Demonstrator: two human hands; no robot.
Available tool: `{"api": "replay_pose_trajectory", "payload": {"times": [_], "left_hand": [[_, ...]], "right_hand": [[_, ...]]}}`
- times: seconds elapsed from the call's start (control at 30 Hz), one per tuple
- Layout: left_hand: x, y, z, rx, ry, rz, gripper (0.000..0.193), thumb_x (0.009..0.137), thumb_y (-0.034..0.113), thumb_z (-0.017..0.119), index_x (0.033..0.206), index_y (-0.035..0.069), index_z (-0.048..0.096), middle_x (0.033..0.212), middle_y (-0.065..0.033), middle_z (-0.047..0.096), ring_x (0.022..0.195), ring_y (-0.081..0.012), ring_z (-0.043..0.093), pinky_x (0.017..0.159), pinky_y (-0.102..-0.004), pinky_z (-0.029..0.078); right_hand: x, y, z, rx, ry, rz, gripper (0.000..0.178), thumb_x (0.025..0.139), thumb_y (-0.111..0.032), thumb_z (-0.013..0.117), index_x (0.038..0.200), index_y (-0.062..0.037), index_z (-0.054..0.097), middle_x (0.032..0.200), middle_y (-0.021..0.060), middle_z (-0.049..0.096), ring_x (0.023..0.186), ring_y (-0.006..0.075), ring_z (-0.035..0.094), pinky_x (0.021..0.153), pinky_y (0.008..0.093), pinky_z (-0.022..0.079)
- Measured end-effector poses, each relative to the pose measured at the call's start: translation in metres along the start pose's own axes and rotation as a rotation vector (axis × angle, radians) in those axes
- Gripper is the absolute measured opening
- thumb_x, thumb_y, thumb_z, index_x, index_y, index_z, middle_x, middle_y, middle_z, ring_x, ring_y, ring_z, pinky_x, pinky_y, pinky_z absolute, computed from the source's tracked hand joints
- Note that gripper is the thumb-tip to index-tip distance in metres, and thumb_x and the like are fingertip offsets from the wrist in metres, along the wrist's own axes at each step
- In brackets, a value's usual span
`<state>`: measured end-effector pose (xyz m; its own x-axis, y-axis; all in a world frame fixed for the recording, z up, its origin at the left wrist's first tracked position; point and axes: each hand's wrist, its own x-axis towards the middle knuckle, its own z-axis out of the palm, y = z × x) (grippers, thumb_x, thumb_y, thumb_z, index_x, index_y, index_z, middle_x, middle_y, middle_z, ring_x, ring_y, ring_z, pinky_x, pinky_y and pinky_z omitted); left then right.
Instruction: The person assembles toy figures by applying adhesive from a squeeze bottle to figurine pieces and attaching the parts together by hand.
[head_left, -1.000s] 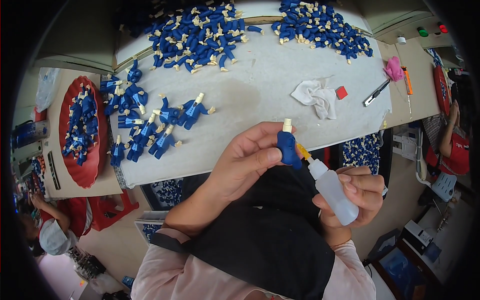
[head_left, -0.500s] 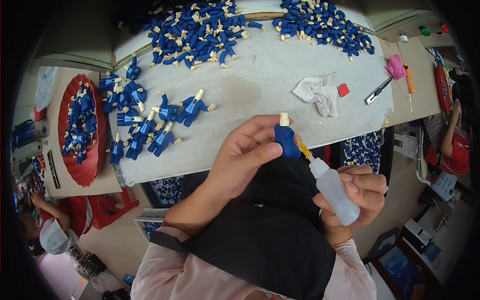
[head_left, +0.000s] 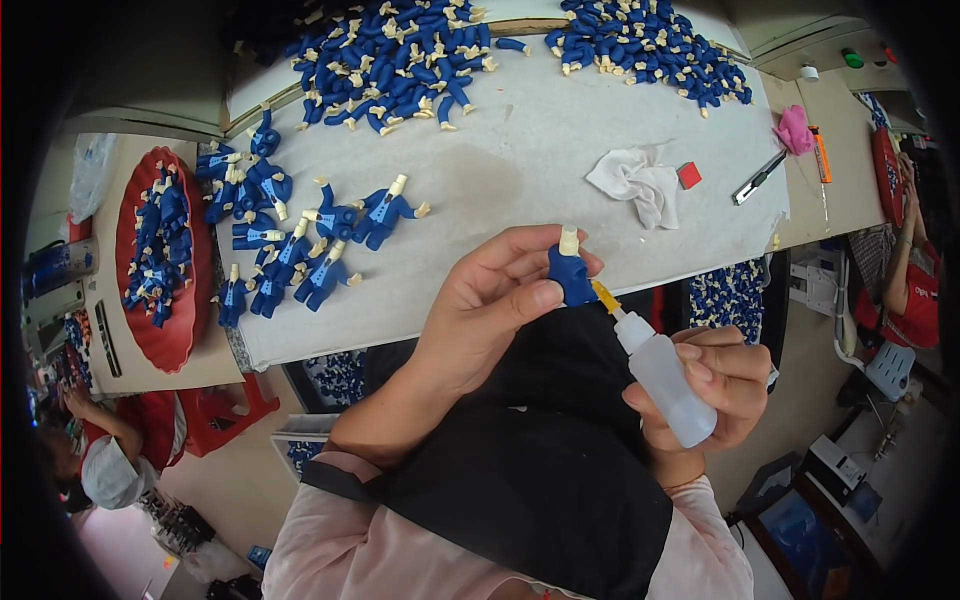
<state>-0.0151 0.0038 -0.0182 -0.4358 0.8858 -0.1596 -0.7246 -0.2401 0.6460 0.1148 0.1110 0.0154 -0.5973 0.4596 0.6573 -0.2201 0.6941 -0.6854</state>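
Between the thumb and fingers of my left hand is a small blue figurine body, its cream neck pointing up. My right hand is wrapped round a translucent white squeeze bottle tilted toward the figurine. The bottle's yellow nozzle reaches the figurine's right side; whether it touches or stops just short, I cannot tell. Left of my hands lie several partly assembled blue figurines with cream necks and hands, some without arms.
Heaps of blue arms with cream hands and smaller pieces cover the table's far side. A white cloth, red block and black cutter knife lie right. A red tray of figurines stands left. Co-workers sit at both sides.
My left hand has turned the figurine body slightly, so another side of it shows. The nozzle stays beside it, and the bottle has shifted very little.
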Motion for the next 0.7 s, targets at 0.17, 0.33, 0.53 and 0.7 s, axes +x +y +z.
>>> {"api": "replay_pose_trajectory", "payload": {"times": [0.17,0.33,0.53,0.7], "left_hand": [[0.0007,0.0001,0.0007,0.014,0.009,0.034,0.037,0.08,0.01,0.054,0.115,0.002,0.044,0.104,-0.0158,0.052,0.103,-0.0248,0.05,0.087,-0.0353,0.04],[0.0012,0.0,0.0,0.02,0.014,0.027,0.038,0.081,0.01,0.053,0.116,0.001,0.043,0.104,-0.0155,0.052,0.103,-0.0253,0.05,0.087,-0.0354,0.04],[0.0007,0.0008,0.001,-0.004,0.001,-0.022,0.039,0.081,0.011,0.052,0.117,0.001,0.042,0.103,-0.0159,0.053,0.101,-0.025,0.051,0.087,-0.035,0.04],[0.0015,0.0007,0.0027,-0.036,-0.008,-0.069,0.04,0.082,0.015,0.051,0.117,0.0,0.041,0.1,-0.0175,0.054,0.098,-0.0244,0.052,0.086,-0.0337,0.04]], "right_hand": [[-0.0012,0.0011,-0.0016,0.026,-0.022,0.008,0.044,0.057,-0.015,0.078,0.089,-0.0039,0.05,0.077,0.0063,0.044,0.058,0.0135,0.046,0.049,0.0225,0.045],[-0.0004,-0.0005,-0.002,0.02,-0.042,0.02,0.044,0.057,-0.014,0.078,0.088,-0.0035,0.05,0.076,0.0066,0.044,0.057,0.0134,0.047,0.049,0.0226,0.046],[0.0049,-0.0012,-0.0036,0.052,-0.099,0.04,0.044,0.057,-0.016,0.078,0.089,-0.0039,0.05,0.076,0.0058,0.043,0.058,0.0125,0.047,0.05,0.0223,0.046],[0.0036,0.0005,-0.0038,0.061,-0.087,0.051,0.044,0.058,-0.02,0.077,0.089,-0.0052,0.05,0.076,0.0054,0.043,0.059,0.012,0.047,0.05,0.0215,0.046]]}}
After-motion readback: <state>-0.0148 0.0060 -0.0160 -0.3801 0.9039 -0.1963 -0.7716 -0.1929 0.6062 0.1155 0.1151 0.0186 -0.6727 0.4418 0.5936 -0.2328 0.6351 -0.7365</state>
